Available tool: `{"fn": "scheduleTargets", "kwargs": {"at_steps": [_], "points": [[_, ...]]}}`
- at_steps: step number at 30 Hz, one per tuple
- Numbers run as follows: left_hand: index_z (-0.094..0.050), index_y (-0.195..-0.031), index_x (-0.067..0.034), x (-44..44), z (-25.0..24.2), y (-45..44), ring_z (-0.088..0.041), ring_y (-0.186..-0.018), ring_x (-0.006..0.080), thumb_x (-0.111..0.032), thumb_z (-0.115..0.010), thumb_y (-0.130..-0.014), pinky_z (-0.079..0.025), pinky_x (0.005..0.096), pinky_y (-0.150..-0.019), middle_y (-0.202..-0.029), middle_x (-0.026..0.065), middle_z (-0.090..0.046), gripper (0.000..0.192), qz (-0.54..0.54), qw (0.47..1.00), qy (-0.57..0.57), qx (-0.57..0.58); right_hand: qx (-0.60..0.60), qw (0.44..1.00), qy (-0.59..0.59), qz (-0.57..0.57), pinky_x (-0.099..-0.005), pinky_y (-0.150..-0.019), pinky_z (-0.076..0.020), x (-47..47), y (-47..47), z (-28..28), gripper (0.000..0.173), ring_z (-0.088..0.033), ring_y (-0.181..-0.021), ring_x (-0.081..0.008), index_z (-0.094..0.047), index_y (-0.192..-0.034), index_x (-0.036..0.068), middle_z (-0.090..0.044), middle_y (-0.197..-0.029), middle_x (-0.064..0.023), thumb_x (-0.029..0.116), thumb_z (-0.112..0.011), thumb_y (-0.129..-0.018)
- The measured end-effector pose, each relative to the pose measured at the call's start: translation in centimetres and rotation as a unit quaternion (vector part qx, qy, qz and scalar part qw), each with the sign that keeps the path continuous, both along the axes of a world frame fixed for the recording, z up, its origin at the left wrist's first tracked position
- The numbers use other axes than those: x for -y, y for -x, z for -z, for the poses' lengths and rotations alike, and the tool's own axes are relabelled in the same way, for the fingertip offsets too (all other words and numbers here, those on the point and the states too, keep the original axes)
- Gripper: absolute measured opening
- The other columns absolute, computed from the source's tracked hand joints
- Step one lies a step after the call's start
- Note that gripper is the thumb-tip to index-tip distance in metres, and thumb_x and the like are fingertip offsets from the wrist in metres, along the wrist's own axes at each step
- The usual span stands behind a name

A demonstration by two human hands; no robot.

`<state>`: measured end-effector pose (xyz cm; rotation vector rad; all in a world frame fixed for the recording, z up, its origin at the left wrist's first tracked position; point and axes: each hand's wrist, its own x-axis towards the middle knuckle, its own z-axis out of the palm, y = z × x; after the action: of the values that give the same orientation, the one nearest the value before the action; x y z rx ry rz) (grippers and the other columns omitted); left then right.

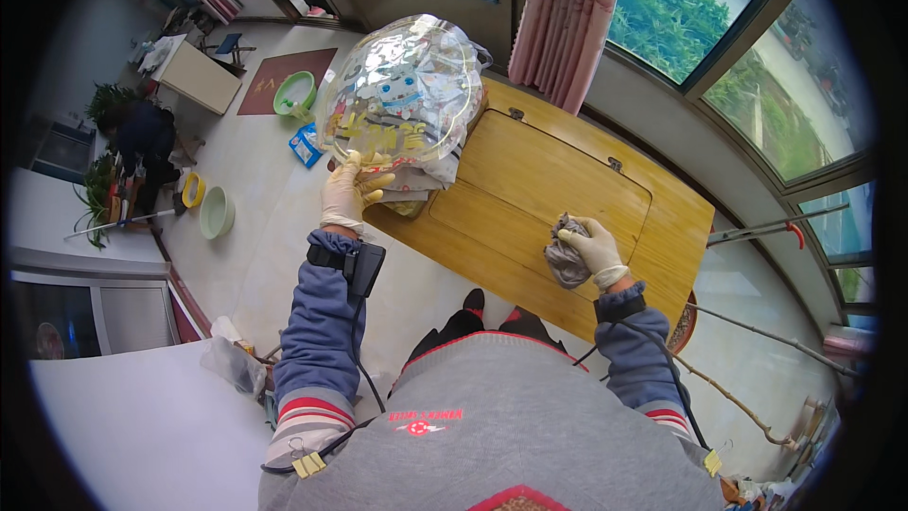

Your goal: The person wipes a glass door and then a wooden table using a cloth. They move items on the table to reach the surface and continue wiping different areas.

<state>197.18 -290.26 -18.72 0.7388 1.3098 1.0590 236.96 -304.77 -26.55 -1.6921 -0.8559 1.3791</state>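
My left hand (352, 191), in a pale glove, grips the near edge of a round, clear plastic piece (404, 96). It is printed with a cartoon face and gold writing, and I cannot tell whether it is a bag or a lid. Beneath it, a pile of folded fabric (408, 193) partly shows on the left end of a yellow wooden table (525, 170). A crumpled grey cloth (567, 259) is bunched in my gloved right hand (594, 245), over the table's near right part. Whether the cloth touches the tabletop is not plain.
Metal latches (616, 165) sit along the tabletop panel's far seam. A pink curtain (560, 28) hangs behind. On the floor to the left are a green basin (294, 92), a blue packet (306, 145) and a pale basin (217, 213). Another person (145, 142) bends farther left. Branches (773, 341) stretch out at right.
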Motion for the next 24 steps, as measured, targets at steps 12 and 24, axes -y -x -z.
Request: {"fn": "scheduleTargets", "kwargs": {"at_steps": [12, 24], "points": [[-0.069, -0.085, -0.002, 5.5, 2.2, -1.5, -0.066, -0.055, 0.0136, -0.071, -0.060, -0.086, -0.048, 0.0227, -0.049, -0.074, 0.0100, -0.072, 0.069, 0.098, 0.958, 0.097, -0.250, -0.057, 0.997, -0.037, 0.040, -0.0267, -0.083, -0.0533, -2.1, -1.3, 1.5, 0.044, -0.066, -0.094, -0.0129, -0.064, -0.119, -0.002, -0.071, -0.106, -0.0081, 0.021, -0.079, -0.085], [-0.054, -0.133, -0.007, 9.3, 14.0, -9.7, -0.041, -0.134, 0.0376, -0.025, -0.062, -0.090, -0.033, 0.0470, -0.112, -0.144, 0.0172, -0.047, 0.047, 0.272, 0.681, -0.332, -0.593, 0.094, 0.992, -0.085, 0.000, -0.0329, -0.090, -0.0519, -14.3, 3.0, 3.0, 0.062, -0.067, -0.102, -0.0257, -0.060, -0.133, 0.005, -0.069, -0.114, -0.0167, 0.031, -0.081, -0.080]]}}
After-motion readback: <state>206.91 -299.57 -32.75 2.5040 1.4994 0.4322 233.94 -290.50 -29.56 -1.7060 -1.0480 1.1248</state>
